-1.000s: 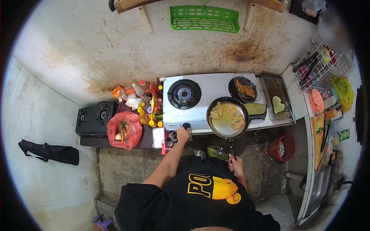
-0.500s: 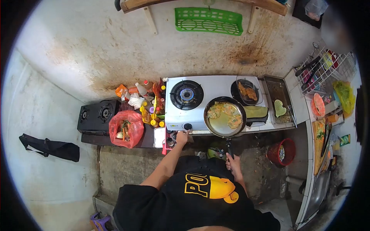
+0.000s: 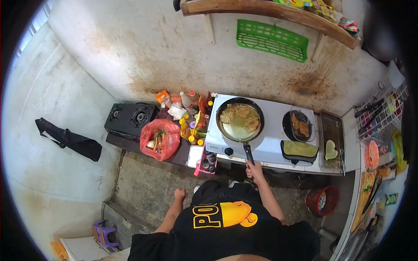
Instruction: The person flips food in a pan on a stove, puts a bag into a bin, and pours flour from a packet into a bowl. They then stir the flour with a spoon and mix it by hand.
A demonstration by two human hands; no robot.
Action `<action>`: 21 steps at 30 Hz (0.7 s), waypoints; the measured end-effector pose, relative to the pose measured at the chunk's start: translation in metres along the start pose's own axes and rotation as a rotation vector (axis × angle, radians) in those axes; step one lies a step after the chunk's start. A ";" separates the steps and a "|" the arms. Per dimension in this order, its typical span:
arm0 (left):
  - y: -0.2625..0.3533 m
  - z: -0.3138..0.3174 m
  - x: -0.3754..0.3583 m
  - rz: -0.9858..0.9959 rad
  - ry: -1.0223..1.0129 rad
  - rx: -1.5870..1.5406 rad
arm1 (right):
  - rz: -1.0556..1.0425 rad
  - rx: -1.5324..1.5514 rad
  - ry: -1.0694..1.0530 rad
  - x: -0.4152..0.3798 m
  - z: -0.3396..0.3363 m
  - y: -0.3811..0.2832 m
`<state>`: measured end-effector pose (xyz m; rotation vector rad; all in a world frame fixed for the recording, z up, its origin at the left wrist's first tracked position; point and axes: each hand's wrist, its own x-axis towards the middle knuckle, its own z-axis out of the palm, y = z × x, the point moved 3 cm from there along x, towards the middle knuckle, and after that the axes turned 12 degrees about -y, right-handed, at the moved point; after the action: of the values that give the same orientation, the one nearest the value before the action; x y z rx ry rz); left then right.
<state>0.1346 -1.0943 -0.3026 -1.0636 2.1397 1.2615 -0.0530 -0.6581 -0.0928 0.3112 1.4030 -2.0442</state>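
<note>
Against the stained wall, left to right: black bag [image 3: 69, 140] on the floor, small black stove [image 3: 130, 118], red plastic bag [image 3: 159, 140] of vegetables, cluster of sauce bottles [image 3: 191, 119]. Left hand [image 3: 179, 194] hangs free by the person's side, loosely curled, holding nothing, well apart from the right. White stove [image 3: 270, 130] carries the frying pan [image 3: 240, 119] on its left burner, fritters inside. Right hand [image 3: 254, 168] is clamped round the pan handle. Further right: dish [image 3: 297, 125] of fried pieces, metal tray [image 3: 333, 139], red basket [image 3: 321, 201] on the floor.
</note>
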 end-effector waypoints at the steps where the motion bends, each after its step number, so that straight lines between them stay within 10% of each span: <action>1: -0.016 -0.010 -0.020 -0.184 0.028 -0.037 | -0.003 0.010 -0.031 0.012 0.006 -0.003; 6: -0.077 -0.026 -0.098 -0.364 0.117 -0.210 | -0.012 0.022 -0.010 0.055 0.028 -0.008; 7: -0.048 -0.019 -0.106 0.016 -0.084 0.635 | -0.009 0.025 -0.016 0.061 0.031 -0.008; 8: -0.048 -0.017 -0.109 0.009 -0.083 0.636 | -0.012 0.021 -0.010 0.067 0.031 -0.008; 10: -0.078 -0.005 -0.121 -0.477 0.054 -0.146 | -0.013 0.004 0.014 0.075 0.032 -0.009; 13: -0.079 -0.007 -0.110 -0.415 -0.052 -0.043 | 0.006 0.007 0.044 0.082 0.034 -0.010; 15: -0.070 -0.025 -0.106 0.081 -0.093 0.213 | 0.020 0.018 0.041 0.084 0.033 -0.009; 21: -0.009 -0.037 -0.073 -0.294 0.021 -0.420 | 0.008 -0.015 0.098 0.087 0.033 -0.004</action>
<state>0.1866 -1.1006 -0.2388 -1.5004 1.6852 1.5903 -0.1177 -0.7187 -0.1213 0.4147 1.4719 -2.0353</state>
